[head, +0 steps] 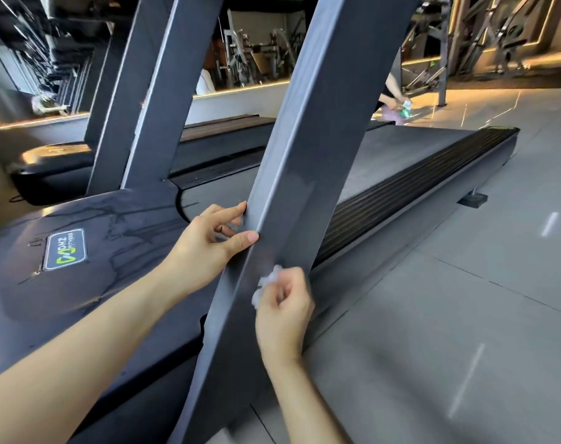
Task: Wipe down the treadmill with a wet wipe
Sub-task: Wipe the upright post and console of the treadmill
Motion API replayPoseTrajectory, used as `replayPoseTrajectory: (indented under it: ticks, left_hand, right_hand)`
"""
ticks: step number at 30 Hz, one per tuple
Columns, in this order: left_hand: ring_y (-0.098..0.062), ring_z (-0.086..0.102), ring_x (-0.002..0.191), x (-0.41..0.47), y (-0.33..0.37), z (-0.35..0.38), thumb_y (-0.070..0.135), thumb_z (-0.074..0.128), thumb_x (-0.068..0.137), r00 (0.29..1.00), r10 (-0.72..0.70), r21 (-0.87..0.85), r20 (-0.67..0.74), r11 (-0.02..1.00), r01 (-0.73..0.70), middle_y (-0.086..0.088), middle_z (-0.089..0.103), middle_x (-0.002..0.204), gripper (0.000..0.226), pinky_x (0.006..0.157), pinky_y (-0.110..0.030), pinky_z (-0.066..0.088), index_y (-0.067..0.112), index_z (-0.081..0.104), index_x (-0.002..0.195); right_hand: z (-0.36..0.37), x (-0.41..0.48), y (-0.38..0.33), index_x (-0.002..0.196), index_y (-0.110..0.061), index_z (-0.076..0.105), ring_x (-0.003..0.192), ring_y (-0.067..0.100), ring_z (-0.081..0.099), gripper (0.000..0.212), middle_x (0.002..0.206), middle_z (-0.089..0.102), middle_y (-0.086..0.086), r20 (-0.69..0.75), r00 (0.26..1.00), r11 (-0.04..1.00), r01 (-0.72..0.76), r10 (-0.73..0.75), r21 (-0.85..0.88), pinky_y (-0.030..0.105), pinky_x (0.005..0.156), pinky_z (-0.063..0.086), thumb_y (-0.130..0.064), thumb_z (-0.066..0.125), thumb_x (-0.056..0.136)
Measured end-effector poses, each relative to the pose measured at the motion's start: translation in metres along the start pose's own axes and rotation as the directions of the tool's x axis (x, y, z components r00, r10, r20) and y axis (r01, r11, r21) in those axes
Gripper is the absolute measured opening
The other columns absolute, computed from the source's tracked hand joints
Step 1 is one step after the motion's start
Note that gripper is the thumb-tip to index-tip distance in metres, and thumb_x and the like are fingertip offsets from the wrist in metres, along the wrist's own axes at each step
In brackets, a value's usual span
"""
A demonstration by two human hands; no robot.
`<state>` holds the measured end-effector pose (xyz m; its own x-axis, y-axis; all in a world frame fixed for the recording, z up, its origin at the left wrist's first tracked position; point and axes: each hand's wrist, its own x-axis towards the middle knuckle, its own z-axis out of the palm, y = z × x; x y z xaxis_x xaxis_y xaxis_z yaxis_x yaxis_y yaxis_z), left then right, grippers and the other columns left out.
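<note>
A dark grey treadmill upright post [308, 161] slants across the middle of the head view. My left hand [215, 241] holds the post's left edge, thumb on its front ridge and fingers curled behind. Just below, my right hand [284, 312] grips a crumpled white wet wipe [266, 283] and presses it against the post's front face. The treadmill's motor cover [112, 251], with a green and white logo badge, shows wet streaks. Its belt [410, 161] and ribbed side rail run off to the right.
A second treadmill [58, 168] stands to the left, its posts parallel to mine. Grey tiled floor [449, 315] lies on the right. Another person [389, 97] crouches in the background beside a green object, with gym machines [497, 36] behind.
</note>
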<state>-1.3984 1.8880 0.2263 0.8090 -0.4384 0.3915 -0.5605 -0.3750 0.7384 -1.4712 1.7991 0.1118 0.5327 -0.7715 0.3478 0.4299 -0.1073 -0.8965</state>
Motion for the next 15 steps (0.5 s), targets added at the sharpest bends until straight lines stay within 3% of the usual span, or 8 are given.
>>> replayPoseTrajectory:
  ticks: [3,7,11,15]
  left_hand:
    - [-0.017,0.059,0.095,-0.003,0.0,0.001,0.028,0.076,0.09,1.0,-0.002,0.007,0.009,1.0,0.002,0.001,0.055,0.104,0.061,0.076,0.0,0.04,0.021,0.055,0.147]
    - [-0.006,0.058,0.093,-0.005,0.002,0.001,0.031,0.074,0.092,1.0,0.0,0.05,0.005,0.999,0.0,0.007,0.055,0.103,0.06,0.08,0.001,0.036,0.024,0.054,0.148]
    - [-0.005,0.06,0.092,-0.003,0.006,-0.002,0.029,0.078,0.089,1.0,0.0,0.046,0.008,0.999,0.0,0.0,0.059,0.107,0.059,0.081,-0.001,0.037,0.021,0.058,0.145]
    - [-0.015,0.065,0.094,0.003,0.006,-0.004,0.031,0.081,0.086,1.0,-0.012,0.069,0.019,0.998,0.011,0.007,0.059,0.102,0.061,0.079,-0.006,0.041,0.021,0.06,0.143]
  right_hand:
    - [0.0,0.083,-0.042,0.082,-0.019,0.055,0.06,0.021,0.065,0.021,0.072,0.069,-0.001,-0.076,0.978,0.981,0.193,-0.193,-0.005,0.036,0.064,0.053,-0.019,0.059,0.103]
    - [0.005,0.157,-0.079,0.077,-0.019,0.059,0.065,0.021,0.068,0.022,0.083,0.072,0.008,-0.089,0.962,0.966,0.257,-0.259,-0.027,0.039,0.068,0.056,-0.01,0.06,0.097]
    - [0.009,0.088,-0.045,0.072,-0.016,0.047,0.072,0.023,0.061,0.03,0.079,0.062,-0.001,-0.104,0.945,0.947,0.297,-0.309,-0.121,0.039,0.07,0.05,-0.011,0.059,0.099]
    - [0.0,0.002,-0.003,0.074,-0.026,0.031,0.072,0.016,0.052,0.036,0.083,0.042,-0.006,0.066,0.958,0.947,0.287,-0.28,-0.145,0.027,0.065,0.041,0.003,0.053,0.08]
